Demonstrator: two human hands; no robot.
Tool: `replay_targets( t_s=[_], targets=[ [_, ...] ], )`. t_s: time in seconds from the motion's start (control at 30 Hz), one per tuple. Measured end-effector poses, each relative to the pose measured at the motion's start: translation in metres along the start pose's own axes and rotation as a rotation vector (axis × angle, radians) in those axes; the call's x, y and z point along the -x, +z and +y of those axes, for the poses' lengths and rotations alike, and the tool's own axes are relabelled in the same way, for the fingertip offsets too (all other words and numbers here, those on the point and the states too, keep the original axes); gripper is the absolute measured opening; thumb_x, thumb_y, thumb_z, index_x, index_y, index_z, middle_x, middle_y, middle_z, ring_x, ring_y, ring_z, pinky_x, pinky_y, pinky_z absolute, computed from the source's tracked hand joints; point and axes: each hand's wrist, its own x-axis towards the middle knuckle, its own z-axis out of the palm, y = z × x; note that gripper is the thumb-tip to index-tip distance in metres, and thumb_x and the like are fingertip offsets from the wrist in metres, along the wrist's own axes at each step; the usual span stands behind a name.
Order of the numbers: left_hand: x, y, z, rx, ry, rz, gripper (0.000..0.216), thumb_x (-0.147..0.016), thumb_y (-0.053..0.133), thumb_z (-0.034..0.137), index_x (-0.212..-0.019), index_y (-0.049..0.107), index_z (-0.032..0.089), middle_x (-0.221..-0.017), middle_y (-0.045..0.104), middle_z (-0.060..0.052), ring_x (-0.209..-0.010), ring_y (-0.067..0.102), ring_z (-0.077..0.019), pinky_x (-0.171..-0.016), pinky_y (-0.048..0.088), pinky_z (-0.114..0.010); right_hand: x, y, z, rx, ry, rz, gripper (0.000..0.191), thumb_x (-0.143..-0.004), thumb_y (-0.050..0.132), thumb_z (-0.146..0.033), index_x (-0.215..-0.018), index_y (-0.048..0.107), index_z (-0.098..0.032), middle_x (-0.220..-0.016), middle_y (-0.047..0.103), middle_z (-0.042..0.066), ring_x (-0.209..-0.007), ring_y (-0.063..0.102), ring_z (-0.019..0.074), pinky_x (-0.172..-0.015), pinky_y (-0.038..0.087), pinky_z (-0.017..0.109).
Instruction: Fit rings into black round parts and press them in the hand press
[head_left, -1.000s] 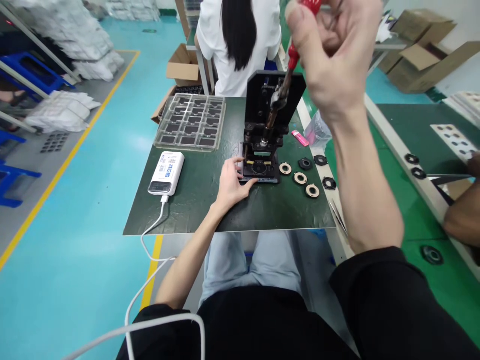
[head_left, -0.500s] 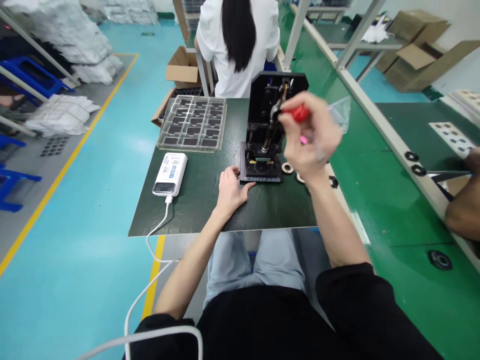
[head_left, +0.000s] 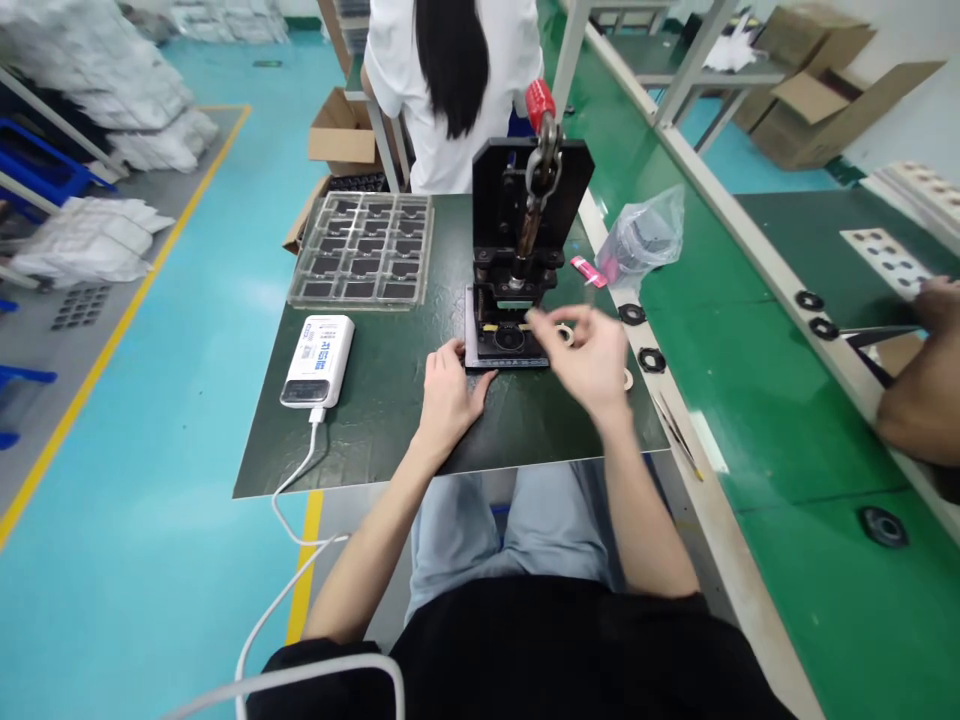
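A black hand press [head_left: 517,265] stands on the dark table, its red-gripped lever [head_left: 540,103] pointing up. My left hand [head_left: 448,400] holds the front left corner of its base, fingers along the side and thumb across the front. At the front right of the press is my right hand [head_left: 589,365], blurred by motion, thumb and forefinger pinched near the slot; what they hold, if anything, is hidden. A round black piece [head_left: 510,338] sits in the press bed. Pale rings [head_left: 565,335] lie partly behind my right hand.
A clear compartment tray [head_left: 360,250] and a white power bank [head_left: 319,360] with a cable lie to the left. Rightward are a plastic bag [head_left: 645,235], a pink strip [head_left: 589,271], black rings [head_left: 651,360] and tweezers [head_left: 679,437]. One person [head_left: 450,90] sits ahead; another's arm [head_left: 926,385] shows far right.
My right hand has let go of the red lever grip and come down to the front right of the press. The lever now points up. My left hand stays at the base.
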Motion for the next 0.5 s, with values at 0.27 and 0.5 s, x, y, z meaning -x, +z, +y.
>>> replay_targets(
  t_s=[0.27, 0.5],
  targets=[
    [0.0, -0.006, 0.006, -0.019, 0.013, 0.037, 0.044, -0.091, 0.072, 0.038, -0.124, 0.05, 0.016, -0.117, 0.064, -0.016, -0.108, 0.061, -0.033, -0.093, 0.055, -0.049, 0.01, 0.052, -0.004, 0.419, 0.001, -0.33, 0.043, -0.089, 0.076, -0.053, -0.092, 0.07, -0.011, -0.088, 0.075, 0.022, -0.087, 0.074, 0.0352, -0.08, 0.056, 0.042],
    [-0.024, -0.005, 0.048, 0.047, 0.221, 0.0, 0.013, -0.101, 0.054, 0.024, -0.113, 0.057, 0.02, -0.111, 0.068, -0.012, -0.109, 0.061, -0.0289, -0.099, 0.051, -0.045, -0.005, -0.046, 0.037, 0.386, 0.006, -0.334, 0.043, -0.079, 0.079, -0.055, -0.092, 0.075, -0.014, -0.062, 0.065, 0.003, -0.059, 0.06, 0.0196, -0.062, 0.042, 0.03]
  ],
)
